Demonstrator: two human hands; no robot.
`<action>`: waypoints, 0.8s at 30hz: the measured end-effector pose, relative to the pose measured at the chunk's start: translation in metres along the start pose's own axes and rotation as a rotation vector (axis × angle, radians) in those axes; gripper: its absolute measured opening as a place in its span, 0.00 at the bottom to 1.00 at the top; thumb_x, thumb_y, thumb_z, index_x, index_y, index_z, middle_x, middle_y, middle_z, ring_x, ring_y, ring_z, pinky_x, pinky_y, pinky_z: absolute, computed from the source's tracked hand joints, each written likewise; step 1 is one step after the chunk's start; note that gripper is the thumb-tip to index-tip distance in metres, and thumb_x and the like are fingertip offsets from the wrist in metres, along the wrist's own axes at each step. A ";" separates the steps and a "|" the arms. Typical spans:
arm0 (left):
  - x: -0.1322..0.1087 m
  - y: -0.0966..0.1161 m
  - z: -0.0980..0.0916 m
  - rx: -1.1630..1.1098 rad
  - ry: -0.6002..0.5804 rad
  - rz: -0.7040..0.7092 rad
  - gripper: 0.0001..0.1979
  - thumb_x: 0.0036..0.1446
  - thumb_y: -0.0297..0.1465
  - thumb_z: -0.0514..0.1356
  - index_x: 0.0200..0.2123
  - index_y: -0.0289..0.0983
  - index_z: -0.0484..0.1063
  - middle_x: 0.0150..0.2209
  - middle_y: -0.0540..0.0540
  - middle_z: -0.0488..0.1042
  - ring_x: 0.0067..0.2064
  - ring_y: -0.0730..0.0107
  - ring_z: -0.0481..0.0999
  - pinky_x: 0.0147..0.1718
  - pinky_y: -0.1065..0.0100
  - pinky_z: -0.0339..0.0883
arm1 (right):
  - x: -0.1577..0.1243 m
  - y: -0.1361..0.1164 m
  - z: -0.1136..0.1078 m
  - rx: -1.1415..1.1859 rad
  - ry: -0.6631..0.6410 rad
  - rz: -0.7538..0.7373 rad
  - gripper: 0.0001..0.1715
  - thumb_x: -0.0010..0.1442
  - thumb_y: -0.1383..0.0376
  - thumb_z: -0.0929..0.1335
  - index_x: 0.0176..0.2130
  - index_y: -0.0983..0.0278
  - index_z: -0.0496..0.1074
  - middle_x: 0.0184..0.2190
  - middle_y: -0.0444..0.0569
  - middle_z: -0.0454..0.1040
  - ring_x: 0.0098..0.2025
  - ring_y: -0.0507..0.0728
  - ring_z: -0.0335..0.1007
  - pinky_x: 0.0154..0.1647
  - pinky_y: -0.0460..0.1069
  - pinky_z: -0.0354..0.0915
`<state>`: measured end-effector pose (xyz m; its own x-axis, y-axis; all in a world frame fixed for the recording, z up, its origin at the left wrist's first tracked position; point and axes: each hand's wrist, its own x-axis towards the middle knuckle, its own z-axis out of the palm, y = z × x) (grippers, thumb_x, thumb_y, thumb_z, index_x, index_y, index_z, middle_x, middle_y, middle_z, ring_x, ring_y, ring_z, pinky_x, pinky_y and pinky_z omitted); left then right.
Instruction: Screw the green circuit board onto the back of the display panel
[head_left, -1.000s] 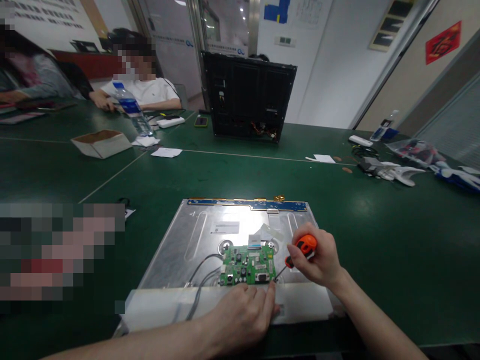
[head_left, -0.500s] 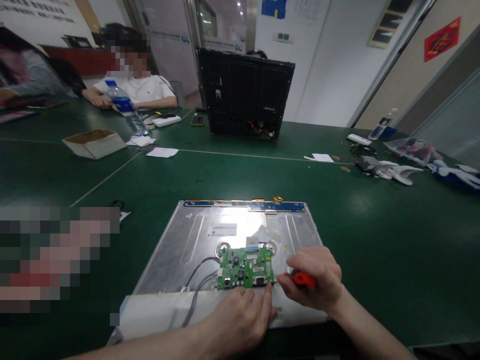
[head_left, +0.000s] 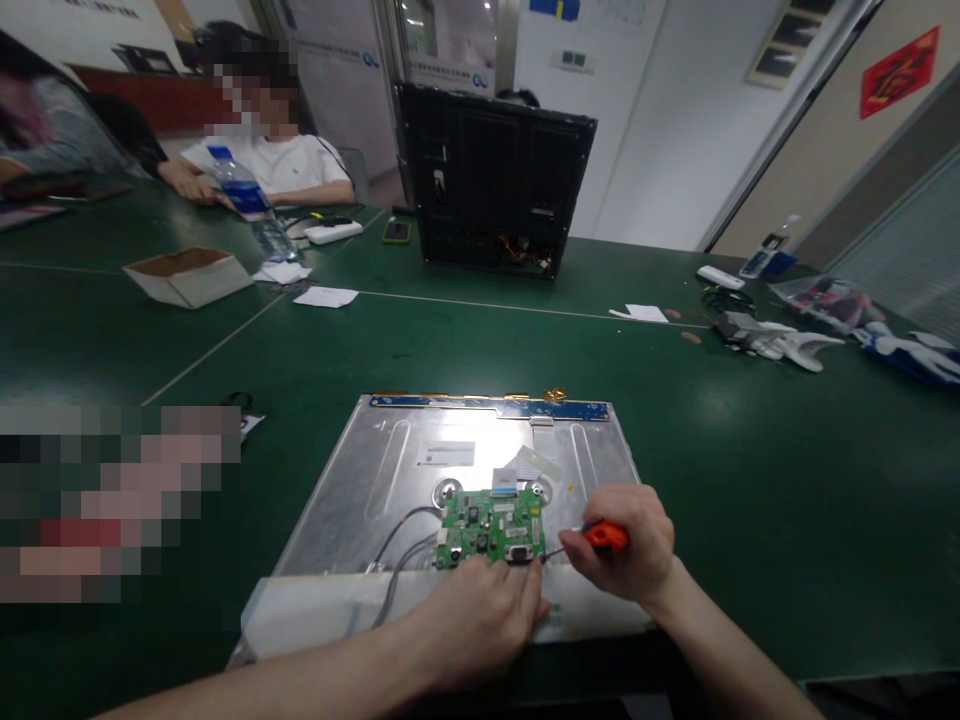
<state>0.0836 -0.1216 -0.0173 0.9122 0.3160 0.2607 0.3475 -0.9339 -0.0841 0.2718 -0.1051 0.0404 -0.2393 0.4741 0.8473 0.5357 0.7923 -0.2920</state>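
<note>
Green table (head_left: 750, 480) fills the room from my edge to the white walls. The thing under my fingers is a small green circuit board (head_left: 491, 527), studded with dark chips and a connector along its near side. It sits low on a silvery metal panel (head_left: 375, 480) that lies flat just in front of me. My right hand (head_left: 626, 548) is clamped around a screwdriver (head_left: 604, 537) with an orange handle, fingers wrapped tight. The thin shaft slants down and left to the board's near right corner. My left hand (head_left: 480, 615) lies palm down on the panel's near edge, fingers loosely together and holding nothing. Their tips are right at that same corner, just beside the screwdriver tip; whether they touch the board I cannot tell. Grey cables (head_left: 397, 560) curl from the board's left side down under a pale strip (head_left: 315, 615) along the panel's near edge, and a short ribbon cable (head_left: 504, 486) rises from the board's far side. A blue strip board (head_left: 495, 406) runs along the panel's far edge. Well beyond stands a black monitor housing (head_left: 495, 190), upright. To its left are a cardboard box (head_left: 187, 275), a water bottle (head_left: 251, 210) and a seated person in a white shirt (head_left: 289, 165). White plastic parts (head_left: 780, 342) lie far off to my right.
</note>
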 end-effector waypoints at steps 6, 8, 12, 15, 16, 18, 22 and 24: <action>0.001 -0.005 -0.004 -0.050 -0.084 0.037 0.13 0.67 0.28 0.49 0.46 0.24 0.67 0.32 0.38 0.77 0.28 0.63 0.77 0.23 0.67 0.66 | -0.003 0.001 0.000 0.001 -0.009 -0.003 0.07 0.62 0.63 0.66 0.35 0.60 0.61 0.15 0.37 0.64 0.14 0.49 0.59 0.16 0.44 0.55; 0.001 -0.008 -0.006 -0.069 -0.104 0.066 0.11 0.66 0.26 0.51 0.46 0.25 0.68 0.32 0.38 0.77 0.29 0.63 0.77 0.24 0.66 0.67 | -0.003 0.001 0.000 -0.027 0.006 -0.002 0.08 0.63 0.61 0.66 0.36 0.60 0.61 0.15 0.37 0.64 0.14 0.49 0.60 0.16 0.44 0.57; 0.002 -0.013 -0.011 -0.111 -0.079 0.072 0.06 0.61 0.24 0.54 0.40 0.29 0.70 0.29 0.44 0.76 0.27 0.65 0.73 0.23 0.66 0.63 | -0.001 0.002 -0.002 -0.036 0.007 0.012 0.09 0.63 0.59 0.66 0.35 0.60 0.61 0.15 0.37 0.65 0.14 0.49 0.60 0.16 0.44 0.58; 0.007 -0.018 -0.014 -0.147 -0.015 0.016 0.03 0.60 0.25 0.56 0.33 0.33 0.69 0.28 0.46 0.73 0.29 0.65 0.71 0.26 0.66 0.61 | 0.000 0.003 -0.003 -0.036 -0.003 0.019 0.09 0.63 0.60 0.66 0.35 0.60 0.61 0.16 0.37 0.65 0.14 0.48 0.59 0.16 0.43 0.57; 0.009 -0.019 -0.014 -0.154 0.006 -0.017 0.03 0.60 0.26 0.57 0.32 0.34 0.69 0.29 0.46 0.73 0.31 0.64 0.71 0.27 0.65 0.61 | 0.000 0.003 -0.004 -0.036 -0.007 0.022 0.09 0.63 0.61 0.67 0.35 0.60 0.61 0.16 0.37 0.65 0.14 0.48 0.60 0.16 0.43 0.57; 0.015 -0.021 -0.016 -0.158 0.004 -0.113 0.03 0.59 0.28 0.58 0.33 0.35 0.69 0.32 0.45 0.72 0.35 0.62 0.70 0.33 0.63 0.62 | -0.001 0.004 -0.004 -0.032 -0.019 0.032 0.08 0.62 0.61 0.67 0.35 0.60 0.61 0.16 0.37 0.65 0.15 0.49 0.60 0.17 0.43 0.57; 0.025 -0.022 -0.016 -0.215 -0.022 -0.218 0.04 0.58 0.30 0.60 0.35 0.36 0.70 0.37 0.44 0.71 0.41 0.59 0.68 0.41 0.59 0.60 | -0.006 0.006 -0.003 0.025 -0.043 0.045 0.08 0.62 0.60 0.66 0.36 0.60 0.61 0.16 0.38 0.64 0.15 0.50 0.59 0.17 0.44 0.56; 0.027 -0.022 -0.014 -0.224 -0.028 -0.223 0.03 0.58 0.30 0.61 0.36 0.36 0.71 0.37 0.44 0.71 0.41 0.59 0.68 0.44 0.58 0.59 | -0.007 0.007 -0.002 0.055 -0.057 0.044 0.09 0.63 0.59 0.65 0.37 0.60 0.60 0.16 0.38 0.63 0.14 0.50 0.58 0.17 0.45 0.55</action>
<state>0.0978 -0.0952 0.0051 0.8257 0.5186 0.2219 0.4860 -0.8538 0.1868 0.2791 -0.1039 0.0337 -0.2626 0.5290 0.8070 0.5019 0.7891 -0.3540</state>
